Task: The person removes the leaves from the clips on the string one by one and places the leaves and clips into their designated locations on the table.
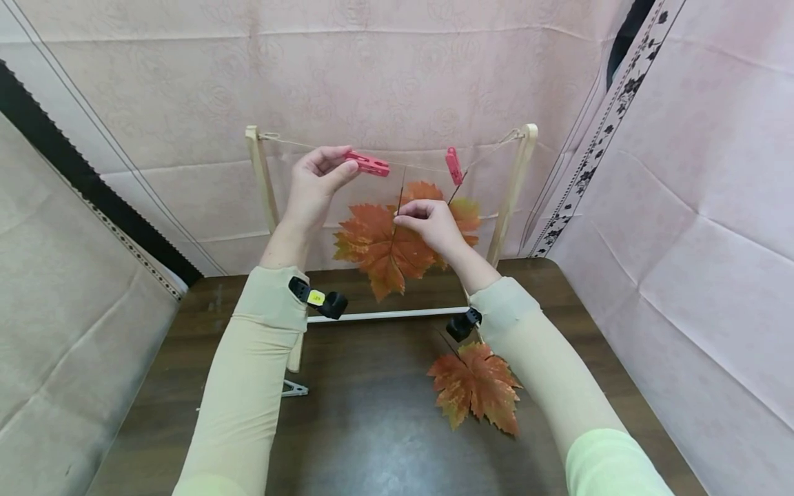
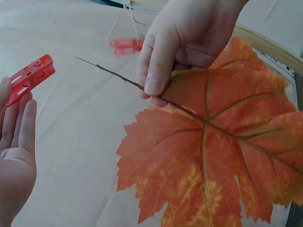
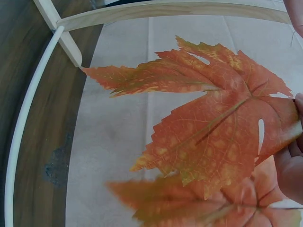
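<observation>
Left hand (image 1: 316,182): up at ten o'clock from the right one, thumb and fingers pinching a red peg (image 1: 370,164), which sticks out toward two.
Right hand (image 1: 434,224): fingers drawn narrow, holding an orange leaf (image 1: 384,255) by its stem.
Held leaf: in the air at the frame, stem upward, blade down; I can't tell whether the stem's tip touches the cord (image 1: 288,142).
Cord: strung between the posts of a wooden frame (image 1: 516,186).
Second peg (image 1: 453,166): on the cord, at one o'clock from the right hand.
Hanging leaf (image 1: 466,217): two o'clock from the held one, its stem running up to that second peg.
Loose leaf (image 1: 477,386): flat on the brown desk (image 1: 360,441), five o'clock from the held one.
White rod (image 1: 391,315): low on the frame, six o'clock from the held leaf.
Pale clip (image 1: 295,388): on the desk, six o'clock from the left hand, partly behind the sleeve.
</observation>
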A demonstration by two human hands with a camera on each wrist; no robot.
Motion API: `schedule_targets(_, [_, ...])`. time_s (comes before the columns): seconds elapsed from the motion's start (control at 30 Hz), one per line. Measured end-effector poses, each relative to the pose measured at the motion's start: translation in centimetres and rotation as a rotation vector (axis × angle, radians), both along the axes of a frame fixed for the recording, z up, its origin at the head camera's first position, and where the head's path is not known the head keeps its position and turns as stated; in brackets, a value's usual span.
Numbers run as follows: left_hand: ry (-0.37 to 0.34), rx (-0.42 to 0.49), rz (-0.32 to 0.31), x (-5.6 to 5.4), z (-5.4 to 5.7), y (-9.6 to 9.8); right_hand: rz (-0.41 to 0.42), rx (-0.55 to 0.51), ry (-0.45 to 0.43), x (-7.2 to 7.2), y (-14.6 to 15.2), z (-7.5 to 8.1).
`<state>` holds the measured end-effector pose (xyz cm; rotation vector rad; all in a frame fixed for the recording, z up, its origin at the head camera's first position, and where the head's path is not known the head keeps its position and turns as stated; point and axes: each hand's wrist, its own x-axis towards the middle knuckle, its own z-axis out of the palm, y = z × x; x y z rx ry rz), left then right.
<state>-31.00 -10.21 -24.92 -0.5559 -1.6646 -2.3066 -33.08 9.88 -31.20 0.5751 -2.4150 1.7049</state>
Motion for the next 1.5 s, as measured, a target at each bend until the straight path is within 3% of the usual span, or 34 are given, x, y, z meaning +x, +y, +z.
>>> schedule_targets(0.23, [0.019,0.013,-0.022,0.1,-0.8,-0.7,0.016,0.007,-0.018,0.3,0.3,-0.4])
schedule_targets(0.53, [-0.068,-0.143,0.026,0.8,-2.5,-2.3,0.051,0.038,-0.056,0.9,1.2,-1.0])
schedule_targets(0.87, [-0.137,-0.255,0.036,1.6,-5.5,-4.5,0.108,0.084,-0.092,1.5,3.1,-1.7])
schedule_targets(1.13, [-0.142,-0.338,0.004,1.7,-7.9,-5.5,0.189,0.026,-0.089,1.8,4.4,-1.9])
schedule_targets(1.4, [-0.181,-0.352,-0.007,2.1,-10.2,-6.7,0.166,0.063,-0.053,1.8,5.3,-2.7])
schedule_targets(1.5, [-0.201,-0.406,-0.02,2.4,-10.9,-7.2,0.181,0.064,-0.06,1.9,5.8,-3.0])
